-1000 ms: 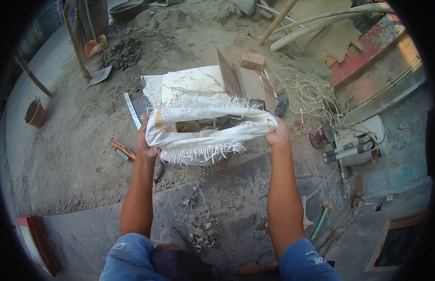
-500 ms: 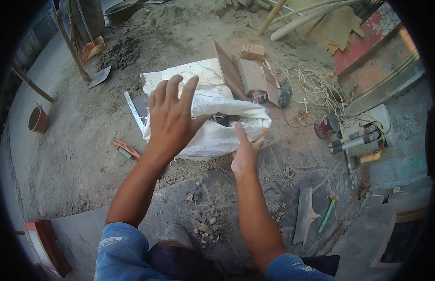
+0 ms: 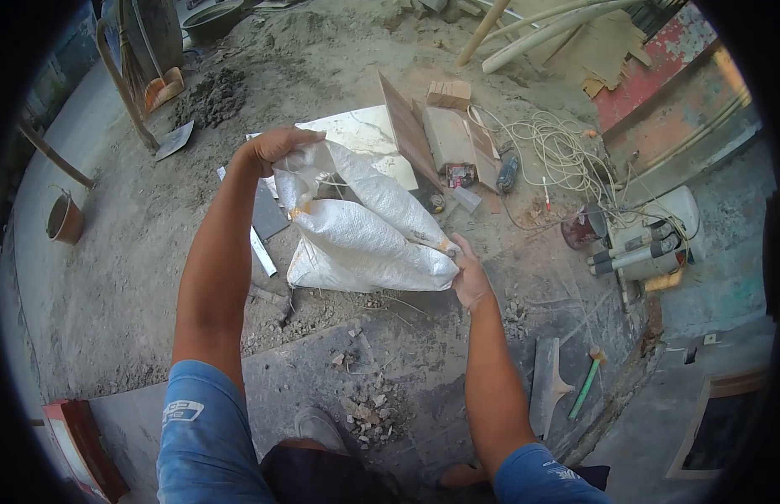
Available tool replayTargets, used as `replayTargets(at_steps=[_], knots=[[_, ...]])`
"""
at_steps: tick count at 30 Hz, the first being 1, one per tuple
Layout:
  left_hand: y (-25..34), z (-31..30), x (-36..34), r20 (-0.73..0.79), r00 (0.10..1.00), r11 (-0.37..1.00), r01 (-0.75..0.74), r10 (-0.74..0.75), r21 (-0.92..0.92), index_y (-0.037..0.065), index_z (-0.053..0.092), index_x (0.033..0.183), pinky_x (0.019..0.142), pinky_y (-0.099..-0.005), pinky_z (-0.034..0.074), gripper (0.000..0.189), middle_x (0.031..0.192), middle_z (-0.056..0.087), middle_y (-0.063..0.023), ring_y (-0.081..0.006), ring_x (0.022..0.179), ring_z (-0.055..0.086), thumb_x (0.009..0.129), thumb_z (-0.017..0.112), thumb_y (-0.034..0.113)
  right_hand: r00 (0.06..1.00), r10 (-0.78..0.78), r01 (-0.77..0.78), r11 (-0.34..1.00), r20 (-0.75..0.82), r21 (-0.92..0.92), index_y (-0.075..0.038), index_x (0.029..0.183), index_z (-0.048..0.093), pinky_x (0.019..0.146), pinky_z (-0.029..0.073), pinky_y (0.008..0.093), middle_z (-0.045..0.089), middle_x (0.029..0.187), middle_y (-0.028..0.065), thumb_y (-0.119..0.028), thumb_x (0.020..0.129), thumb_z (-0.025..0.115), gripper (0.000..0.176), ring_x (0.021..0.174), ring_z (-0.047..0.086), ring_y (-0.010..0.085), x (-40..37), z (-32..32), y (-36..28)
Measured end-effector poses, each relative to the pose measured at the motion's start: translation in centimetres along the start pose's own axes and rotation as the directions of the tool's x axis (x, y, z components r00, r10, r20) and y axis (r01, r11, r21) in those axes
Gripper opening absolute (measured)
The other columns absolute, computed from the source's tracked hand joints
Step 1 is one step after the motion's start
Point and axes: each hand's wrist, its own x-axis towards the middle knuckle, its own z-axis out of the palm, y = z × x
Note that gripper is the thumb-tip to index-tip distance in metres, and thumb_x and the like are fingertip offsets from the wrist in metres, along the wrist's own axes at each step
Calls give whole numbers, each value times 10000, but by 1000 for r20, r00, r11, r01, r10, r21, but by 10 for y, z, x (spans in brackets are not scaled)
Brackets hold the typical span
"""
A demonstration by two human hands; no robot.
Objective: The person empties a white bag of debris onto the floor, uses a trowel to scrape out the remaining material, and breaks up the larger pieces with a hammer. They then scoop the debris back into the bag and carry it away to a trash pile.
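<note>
A white woven sack (image 3: 369,239) is stretched between my two hands above the ground, its rolled mouth facing up. My left hand (image 3: 281,147) grips the rim at the sack's far left corner, fingers closed over it. At the right end, my right hand (image 3: 469,277) pinches the other corner of the rim. The inside of the sack shows only in part. Behind it lie a white marbled tile (image 3: 356,139) and brown tiles (image 3: 404,126) leaning together. A metal straightedge (image 3: 262,252) sticks out at the left of the sack.
Rubble (image 3: 371,412) lies near my feet. To the right are a notched trowel (image 3: 545,386), a green-handled hammer (image 3: 585,388), a coiled cable (image 3: 550,147) and a grinder (image 3: 508,172). A shovel blade (image 3: 176,140) and a bucket (image 3: 66,218) stand left.
My left hand, spread above the sack before, has closed on its far left rim. My right hand has moved right, and the sack is pulled wider and turned.
</note>
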Motion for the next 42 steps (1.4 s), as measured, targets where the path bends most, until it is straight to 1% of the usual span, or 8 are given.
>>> replayTargets(at_steps=[7, 11, 13, 19, 21, 25, 31, 42], knots=[[21, 40, 37, -202, 978, 996, 44, -58, -73, -51, 647, 977, 660, -394, 530, 511, 894, 676, -146, -250, 716, 661, 918, 555, 448, 738, -589, 427, 29, 330, -904, -83, 1398, 392, 1041, 344, 495, 427, 1365, 256, -327, 843, 584, 637, 1274, 398, 418, 3, 128, -87], [24, 49, 45, -320, 941, 924, 21, 111, 382, -65, 596, 1077, 769, -420, 479, 588, 985, 645, -168, -278, 899, 624, 880, 608, 489, 887, -451, 237, 263, 98, -935, -8, 1169, 592, 936, 441, 456, 598, 1106, 281, -272, 891, 532, 388, 1075, 559, 435, 80, 147, -95], [17, 90, -4, -218, 381, 234, 5, 899, 972, -30, 511, 1219, 924, -409, 401, 709, 1103, 591, -171, -319, 1088, 533, 788, 696, 502, 814, -579, 320, 387, 42, -865, 20, 1105, 621, 913, 453, 443, 627, 1045, 280, -246, 894, 524, 352, 1024, 588, 432, 110, 128, -102], [-30, 134, -63, 386, 918, 41, -384, -95, 923, 57, 629, 957, 821, -380, 467, 419, 935, 663, -118, -249, 938, 641, 699, 744, 367, 911, -408, 247, 659, -62, -711, 20, 1104, 607, 910, 449, 430, 612, 1108, 264, -229, 887, 547, 335, 1044, 588, 392, 124, 120, -152], [-36, 132, -83, 395, 919, -32, -395, -10, 918, 63, 627, 860, 767, -367, 476, 281, 858, 663, -90, -230, 857, 654, 723, 702, 296, 953, -298, 210, 780, -55, -590, 15, 1125, 591, 901, 452, 425, 602, 1133, 252, -232, 885, 561, 345, 1038, 588, 381, 119, 125, -161], [-52, 128, -113, 509, 787, -177, -478, 350, 860, 91, 624, 746, 699, -341, 470, 67, 753, 634, -43, -182, 775, 653, 768, 584, 140, 302, -860, 554, -193, 411, -810, -74, 1252, 504, 957, 390, 440, 572, 1142, 150, -340, 790, 710, 571, 1092, 534, 310, 51, 145, -148], [-61, 125, -129, 558, 687, -174, -547, 465, 819, 107, 612, 734, 675, -329, 440, 89, 702, 591, -8, -163, 728, 610, 779, 602, 184, 595, -207, 715, -306, 777, -629, -133, 1068, 625, 826, 435, 410, 627, 885, 40, -268, 692, 761, 423, 894, 579, 223, -56, 113, -70], [-57, 123, -16, 304, 804, 149, -431, 511, 890, -3, 598, 978, 797, -446, 476, 263, 895, 623, -191, -365, 865, 619, 788, 666, 166, 564, -279, 794, -75, 777, -604, -84, 908, 661, 710, 466, 367, 550, 759, 69, -231, 780, 680, 196, 761, 570, 251, -77, 113, -55]])
